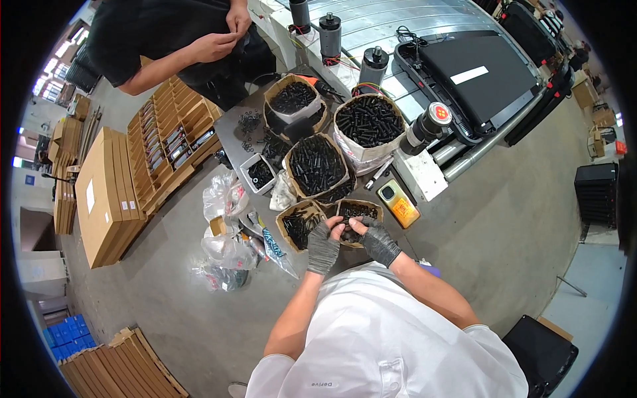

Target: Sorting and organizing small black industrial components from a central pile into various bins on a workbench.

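My left hand (324, 250) and my right hand (375, 241), both in grey fingerless gloves, meet with thumbs and fingertips pinched together. Whatever small dark piece they may hold is too small to name. Just beneath them is an open cardboard box (377, 208) of small black parts. Left of it stands another box (284, 229) with longer black pieces. Beyond my hands, a larger box (292, 180) is heaped with black screw-like parts (317, 164). A further bag-lined box (361, 154) of the same kind of parts sits to the right.
A phone (399, 203) lies right of the boxes. A small white bin (247, 174) and plastic bags (227, 252) are at left. Grey motors (330, 38) stand on the conveyor frame beside a black treadmill-like unit (478, 79). Another person's hands (225, 40) are pinched together across the table.
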`<action>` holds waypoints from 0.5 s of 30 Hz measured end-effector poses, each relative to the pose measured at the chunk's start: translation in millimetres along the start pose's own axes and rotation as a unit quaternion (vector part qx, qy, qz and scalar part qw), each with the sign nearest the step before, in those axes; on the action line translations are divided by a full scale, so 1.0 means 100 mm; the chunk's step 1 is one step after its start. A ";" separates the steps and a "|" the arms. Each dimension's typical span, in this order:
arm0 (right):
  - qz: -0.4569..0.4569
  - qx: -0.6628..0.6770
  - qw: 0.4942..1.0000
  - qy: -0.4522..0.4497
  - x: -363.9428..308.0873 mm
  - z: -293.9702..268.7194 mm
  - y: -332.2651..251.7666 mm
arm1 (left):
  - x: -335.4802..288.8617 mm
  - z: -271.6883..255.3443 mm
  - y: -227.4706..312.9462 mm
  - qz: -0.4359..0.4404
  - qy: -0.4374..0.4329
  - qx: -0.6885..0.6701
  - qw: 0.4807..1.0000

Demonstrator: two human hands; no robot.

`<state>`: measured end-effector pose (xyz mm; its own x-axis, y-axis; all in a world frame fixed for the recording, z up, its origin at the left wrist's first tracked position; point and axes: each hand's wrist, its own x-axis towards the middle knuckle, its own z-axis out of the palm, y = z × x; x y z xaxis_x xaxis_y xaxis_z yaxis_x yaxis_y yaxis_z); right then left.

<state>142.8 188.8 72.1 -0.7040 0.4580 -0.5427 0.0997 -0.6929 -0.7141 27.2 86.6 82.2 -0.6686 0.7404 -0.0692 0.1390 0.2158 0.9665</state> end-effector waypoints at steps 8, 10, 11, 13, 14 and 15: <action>0.060 0.216 0.975 -0.016 -0.13 -0.12 -0.16 | -0.03 -0.27 0.07 -0.170 0.008 -0.205 0.964; 0.032 0.228 0.971 -0.060 -0.22 -0.08 -0.30 | -0.06 -0.34 0.05 -0.194 -0.009 -0.208 0.959; 0.029 0.228 0.971 -0.058 -0.20 -0.15 -0.24 | -0.08 -0.36 0.04 -0.186 -0.020 -0.215 0.958; 0.056 0.243 0.967 -0.058 -0.11 -0.24 -0.09 | -0.10 -0.37 0.00 -0.198 -0.021 -0.214 0.956; 0.054 0.243 0.967 -0.058 -0.11 -0.25 -0.08 | -0.10 -0.38 -0.01 -0.212 -0.019 -0.212 0.954; 0.062 0.224 0.971 -0.059 -0.12 -0.26 -0.07 | -0.09 -0.38 -0.03 -0.209 -0.020 -0.225 0.951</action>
<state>168.8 202.9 72.4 -0.7841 0.3079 -0.5389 -0.1086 -0.9229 -0.3693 5.4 55.1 89.4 -0.5677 0.6754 -0.4707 -0.4658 0.2079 0.8601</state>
